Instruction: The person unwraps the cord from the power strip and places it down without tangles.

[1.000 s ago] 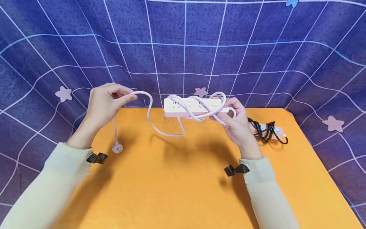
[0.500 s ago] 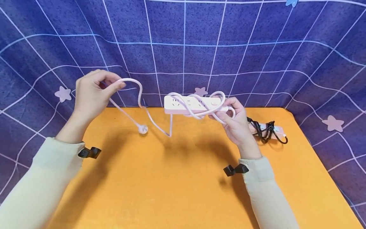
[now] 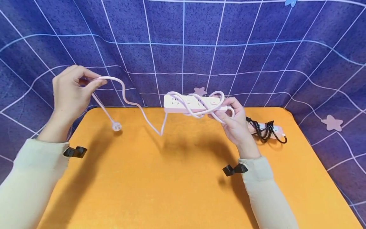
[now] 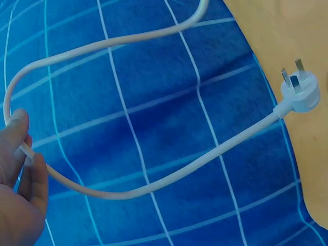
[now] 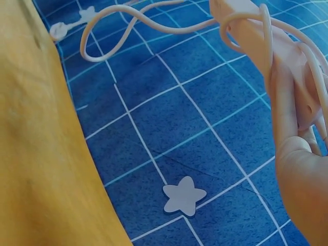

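Note:
My right hand (image 3: pixel 236 124) grips the right end of a white power strip (image 3: pixel 178 105), held up over the table with its sockets facing me. Part of its white cord (image 3: pixel 197 114) is wound loosely around the strip. From the strip's left end the cord sags, then rises to my left hand (image 3: pixel 72 92), which pinches it between thumb and fingers. Past that hand the free end hangs down to a round plug (image 3: pixel 116 126). In the left wrist view the plug (image 4: pixel 301 92) shows three metal prongs. The right wrist view has the strip (image 5: pixel 292 56) lying across the fingers.
A second power strip (image 3: pixel 278 131) wrapped in a black cord (image 3: pixel 266 130) lies at the back right of the orange table (image 3: pixel 171 181). Behind the table's far edge hangs a blue gridded curtain (image 3: pixel 166 57) with star shapes.
My left hand has moved left and upward, drawing the cord out further from the strip. The plug has swung right, then back left. The right hand and strip stay nearly still.

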`<action>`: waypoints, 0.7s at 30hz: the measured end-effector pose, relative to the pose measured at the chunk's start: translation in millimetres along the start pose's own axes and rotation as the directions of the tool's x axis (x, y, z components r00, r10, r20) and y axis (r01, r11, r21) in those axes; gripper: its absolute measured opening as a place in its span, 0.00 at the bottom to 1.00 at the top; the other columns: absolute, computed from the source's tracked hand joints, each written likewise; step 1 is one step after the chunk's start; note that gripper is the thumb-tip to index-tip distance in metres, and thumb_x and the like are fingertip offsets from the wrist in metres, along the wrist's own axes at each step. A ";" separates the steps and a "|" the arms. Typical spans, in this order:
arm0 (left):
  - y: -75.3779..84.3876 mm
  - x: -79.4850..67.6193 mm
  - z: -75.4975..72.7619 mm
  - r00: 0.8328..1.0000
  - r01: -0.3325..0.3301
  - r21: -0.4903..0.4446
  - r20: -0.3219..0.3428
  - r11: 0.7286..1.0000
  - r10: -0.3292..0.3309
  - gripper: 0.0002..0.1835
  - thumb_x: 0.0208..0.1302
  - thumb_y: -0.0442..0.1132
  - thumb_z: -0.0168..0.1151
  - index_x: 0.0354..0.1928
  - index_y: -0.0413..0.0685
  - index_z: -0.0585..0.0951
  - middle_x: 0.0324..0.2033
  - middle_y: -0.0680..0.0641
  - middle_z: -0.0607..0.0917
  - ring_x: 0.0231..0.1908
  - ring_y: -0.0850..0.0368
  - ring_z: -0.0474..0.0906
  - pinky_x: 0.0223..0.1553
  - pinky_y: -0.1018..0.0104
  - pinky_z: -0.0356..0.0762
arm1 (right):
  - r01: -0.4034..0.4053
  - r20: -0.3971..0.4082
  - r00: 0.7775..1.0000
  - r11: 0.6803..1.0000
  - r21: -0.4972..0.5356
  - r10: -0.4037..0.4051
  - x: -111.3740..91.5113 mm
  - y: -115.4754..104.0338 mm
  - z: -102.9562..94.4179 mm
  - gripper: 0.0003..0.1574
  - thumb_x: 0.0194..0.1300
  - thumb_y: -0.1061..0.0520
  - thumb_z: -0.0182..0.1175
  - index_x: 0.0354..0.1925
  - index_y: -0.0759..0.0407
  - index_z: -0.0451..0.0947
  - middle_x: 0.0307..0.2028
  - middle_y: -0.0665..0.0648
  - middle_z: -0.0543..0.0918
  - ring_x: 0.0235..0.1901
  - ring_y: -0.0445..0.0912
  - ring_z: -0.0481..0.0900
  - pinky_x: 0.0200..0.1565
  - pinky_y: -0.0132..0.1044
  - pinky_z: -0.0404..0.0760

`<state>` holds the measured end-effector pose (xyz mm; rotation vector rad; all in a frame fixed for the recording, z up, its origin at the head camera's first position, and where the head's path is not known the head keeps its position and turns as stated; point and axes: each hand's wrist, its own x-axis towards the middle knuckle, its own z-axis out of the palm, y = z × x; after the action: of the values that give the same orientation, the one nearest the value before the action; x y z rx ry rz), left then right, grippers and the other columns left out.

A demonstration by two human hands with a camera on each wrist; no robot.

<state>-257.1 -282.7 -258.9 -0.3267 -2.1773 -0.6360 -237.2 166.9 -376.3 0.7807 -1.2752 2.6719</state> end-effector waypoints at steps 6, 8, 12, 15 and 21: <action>-19.3 -11.5 -9.7 1.000 -0.002 0.010 -0.023 1.000 0.002 0.09 0.54 0.30 0.83 0.36 0.36 0.90 0.29 0.79 0.72 0.34 0.87 0.64 0.40 0.84 0.60 | -0.004 -0.004 1.000 1.000 -0.003 0.004 -0.5 1.5 1.8 0.17 0.64 0.71 0.72 0.45 0.59 0.77 0.48 0.59 0.82 0.44 0.50 0.88 0.47 0.44 0.90; -28.2 -17.3 -10.6 0.999 -0.039 0.017 -0.008 0.999 0.039 0.10 0.53 0.30 0.83 0.35 0.36 0.90 0.31 0.75 0.74 0.35 0.88 0.64 0.41 0.83 0.59 | -0.005 -0.005 1.000 1.000 -0.007 0.005 -1.2 1.6 1.4 0.17 0.64 0.71 0.72 0.45 0.59 0.77 0.48 0.59 0.82 0.44 0.49 0.88 0.47 0.44 0.90; -42.4 -30.9 -12.4 0.992 -0.123 0.017 0.002 0.992 0.123 0.10 0.50 0.29 0.84 0.33 0.38 0.90 0.29 0.57 0.85 0.38 0.87 0.64 0.41 0.79 0.58 | -0.011 -0.008 1.000 1.000 -0.013 0.010 -2.0 2.4 0.9 0.17 0.65 0.72 0.71 0.46 0.58 0.76 0.49 0.59 0.82 0.44 0.49 0.88 0.47 0.44 0.90; -47.8 -41.9 -13.9 0.982 -0.190 -0.004 0.013 0.982 0.190 0.11 0.48 0.26 0.84 0.32 0.37 0.89 0.30 0.42 0.89 0.40 0.84 0.66 0.43 0.77 0.58 | -0.013 -0.011 1.000 1.000 -0.017 0.013 -1.7 3.3 0.7 0.18 0.64 0.72 0.71 0.46 0.58 0.76 0.49 0.59 0.82 0.45 0.49 0.88 0.48 0.45 0.90; -52.7 -64.4 -10.4 0.942 -0.317 -0.084 0.091 0.945 0.324 0.06 0.56 0.30 0.79 0.32 0.36 0.88 0.30 0.39 0.88 0.38 0.51 0.76 0.50 0.74 0.60 | -0.013 -0.014 1.000 1.000 -0.020 0.013 -0.9 4.0 1.1 0.18 0.64 0.71 0.72 0.45 0.58 0.77 0.49 0.59 0.82 0.45 0.49 0.88 0.47 0.45 0.90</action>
<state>-232.9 -333.6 -321.0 -0.7500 -2.1375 -0.5185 -237.1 163.6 -379.0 0.7527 -1.3059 2.6654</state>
